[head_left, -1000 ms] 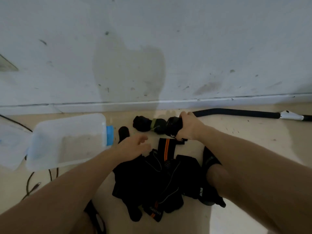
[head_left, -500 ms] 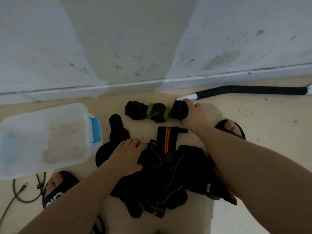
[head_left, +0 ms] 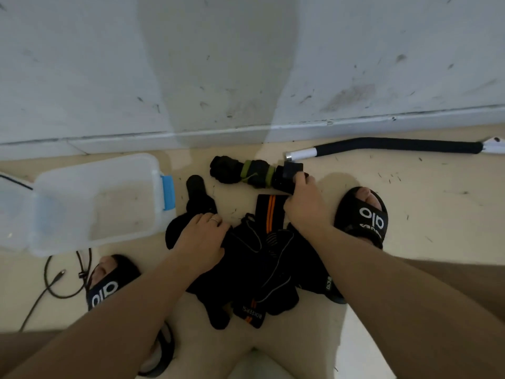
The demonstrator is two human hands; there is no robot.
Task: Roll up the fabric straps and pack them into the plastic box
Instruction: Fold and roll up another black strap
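A heap of black fabric straps (head_left: 262,266) lies on the floor between my feet, one with orange stripes (head_left: 270,214). My left hand (head_left: 202,242) rests flat on the heap's left side, fingers apart. My right hand (head_left: 303,206) pinches a small rolled black strap (head_left: 287,175), which sits on the floor at the right end of a row with a green-banded roll (head_left: 255,173) and a black roll (head_left: 225,169). The clear plastic box (head_left: 153,170) with a blue latch stands open at the left, nothing in it.
The box's lid (head_left: 13,212) hangs off its left side. A black padded bar (head_left: 396,144) lies along the wall at the right. A dark cable (head_left: 54,283) curls at lower left. My sandalled feet (head_left: 363,214) flank the heap.
The view has tilted down. My left hand came down onto the strap heap. My right hand stayed on the rolled strap at the row's right end.
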